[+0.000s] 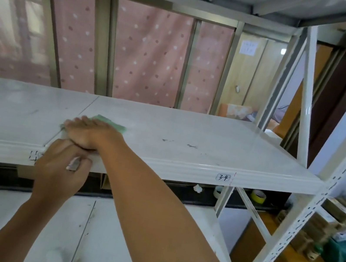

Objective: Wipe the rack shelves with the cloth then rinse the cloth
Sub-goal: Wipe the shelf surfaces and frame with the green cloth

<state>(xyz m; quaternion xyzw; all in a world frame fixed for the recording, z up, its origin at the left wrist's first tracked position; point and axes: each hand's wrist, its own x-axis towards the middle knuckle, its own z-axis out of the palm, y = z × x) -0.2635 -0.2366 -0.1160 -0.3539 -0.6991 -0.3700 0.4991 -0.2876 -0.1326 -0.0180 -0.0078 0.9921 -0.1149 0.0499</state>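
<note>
A white metal rack shelf spans the view at chest height, with dark smudges right of centre. A green cloth lies flat on it near the front, left of centre. My right hand presses flat on the cloth, fingers straight and pointing left, and covers most of it. My left hand is at the shelf's front edge just below the right hand, fingers curled, pinching a small grey-white piece that I cannot identify.
A lower white shelf lies beneath my arms. The rack's perforated upright and diagonal braces stand at the right. Tape rolls sit under the shelf. Stacked boxes and a green bag are at far right. A label reads 3-4.
</note>
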